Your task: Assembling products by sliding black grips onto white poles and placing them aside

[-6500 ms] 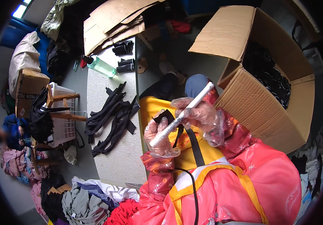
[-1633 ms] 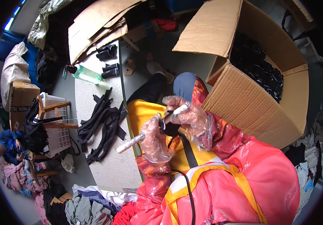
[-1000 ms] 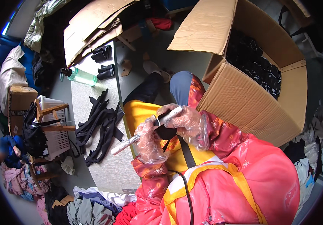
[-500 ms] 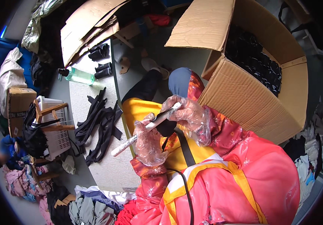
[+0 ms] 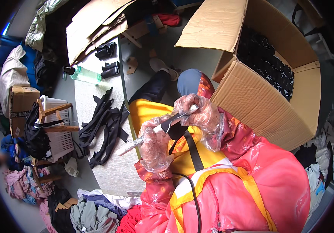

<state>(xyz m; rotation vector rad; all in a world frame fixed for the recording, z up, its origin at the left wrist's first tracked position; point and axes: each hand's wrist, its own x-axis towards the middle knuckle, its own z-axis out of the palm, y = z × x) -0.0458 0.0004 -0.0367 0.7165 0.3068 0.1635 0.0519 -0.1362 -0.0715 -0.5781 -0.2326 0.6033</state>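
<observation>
A white rod [image 5: 128, 148] slants up across my lap, held by both hands in clear plastic gloves. My left hand [image 5: 155, 145] is closed round its middle, with the lower end sticking out past the fingers. My right hand [image 5: 201, 112] grips near the upper end, fingers curled over it. Black fabric strip [image 5: 177, 130] is wrapped on the rod between the hands. Its long tail [image 5: 193, 149] hangs down over the yellow cloth [image 5: 147, 112] on my lap. How many turns it makes is hidden by my fingers.
Loose black strips [image 5: 106, 130], two black rolls [image 5: 110, 69] and a green-tinted bottle [image 5: 85, 75] lie on the white table [image 5: 116, 174] at left. An open cardboard box [image 5: 264, 105] at right holds many black rolls. Clothing heaps [image 5: 93, 215] lie around; another person [image 5: 11, 153] is far left.
My right fingers have curled further over the rod's upper end, covering more of it. My left hand's fingers have closed in round the rod. The view has shifted slightly.
</observation>
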